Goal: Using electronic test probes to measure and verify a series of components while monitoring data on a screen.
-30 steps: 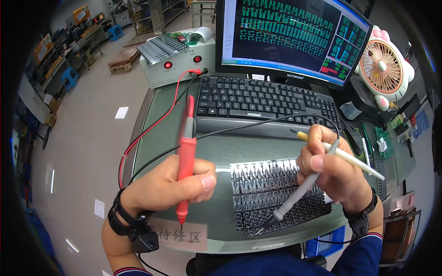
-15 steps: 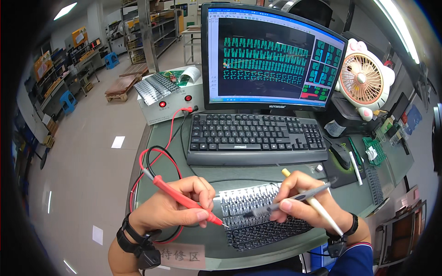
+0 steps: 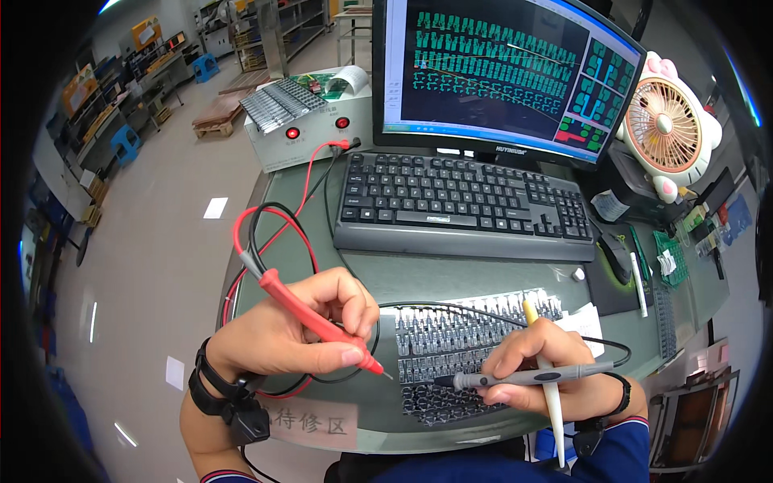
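Observation:
My left hand (image 3: 294, 342) grips a red test probe (image 3: 302, 314). Its metal tip points right and hangs just left of a dark panel of small circuit boards (image 3: 439, 342), apart from it as far as I can see. My right hand (image 3: 543, 350) is closed around a grey test probe (image 3: 576, 373), held nearly level, whose black tip is over the panel's lower rows; I cannot tell whether it touches. The same hand also holds a slim white pen-like stick (image 3: 554, 410) with a yellow end, crossing the probe steeply. Part of the panel is hidden behind my right hand.
Beyond the panel are a keyboard (image 3: 463, 205) and a monitor (image 3: 491, 72) showing a green board layout. Red and black leads loop beside my left hand toward a grey box (image 3: 314, 133) with red buttons. A mouse (image 3: 614, 258) and fan (image 3: 668, 121) stand right.
The view has shifted. The red probe's tip has left the panel's edge, moving left. The grey probe has swung nearly level, and the white stick stands steeper.

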Tool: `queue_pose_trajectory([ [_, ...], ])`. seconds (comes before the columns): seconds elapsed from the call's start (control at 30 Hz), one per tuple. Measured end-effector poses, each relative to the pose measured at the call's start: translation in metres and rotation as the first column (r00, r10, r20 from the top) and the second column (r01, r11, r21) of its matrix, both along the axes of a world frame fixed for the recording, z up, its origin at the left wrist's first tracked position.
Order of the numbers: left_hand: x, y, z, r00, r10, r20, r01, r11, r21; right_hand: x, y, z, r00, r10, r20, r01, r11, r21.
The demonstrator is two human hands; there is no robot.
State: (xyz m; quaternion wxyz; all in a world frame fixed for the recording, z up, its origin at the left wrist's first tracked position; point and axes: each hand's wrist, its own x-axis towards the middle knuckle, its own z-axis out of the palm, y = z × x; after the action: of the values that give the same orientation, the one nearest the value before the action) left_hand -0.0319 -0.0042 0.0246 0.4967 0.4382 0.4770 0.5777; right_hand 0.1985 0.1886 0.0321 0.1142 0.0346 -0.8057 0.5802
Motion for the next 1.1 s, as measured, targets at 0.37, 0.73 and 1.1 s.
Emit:
queue_pose_trajectory([
  [0.37, 0.010, 0.003, -0.011, 0.988, -0.120, 0.093, 0.120, 0.993, 0.007, -0.001, -0.001, 0.005, 0.984, 0.084, 0.159, -0.072, 0.994, -0.077],
  [0.73, 0.011, 0.006, -0.010, 0.989, -0.090, 0.116, 0.090, 0.996, 0.007, -0.002, -0.003, -0.002, 0.983, 0.074, 0.168, -0.071, 0.997, -0.022],
  [1.1, 0.011, 0.007, -0.013, 0.988, -0.098, 0.117, 0.093, 0.995, 0.046, -0.002, -0.004, -0.007, 0.996, -0.002, 0.085, -0.003, 0.998, 0.056],
])
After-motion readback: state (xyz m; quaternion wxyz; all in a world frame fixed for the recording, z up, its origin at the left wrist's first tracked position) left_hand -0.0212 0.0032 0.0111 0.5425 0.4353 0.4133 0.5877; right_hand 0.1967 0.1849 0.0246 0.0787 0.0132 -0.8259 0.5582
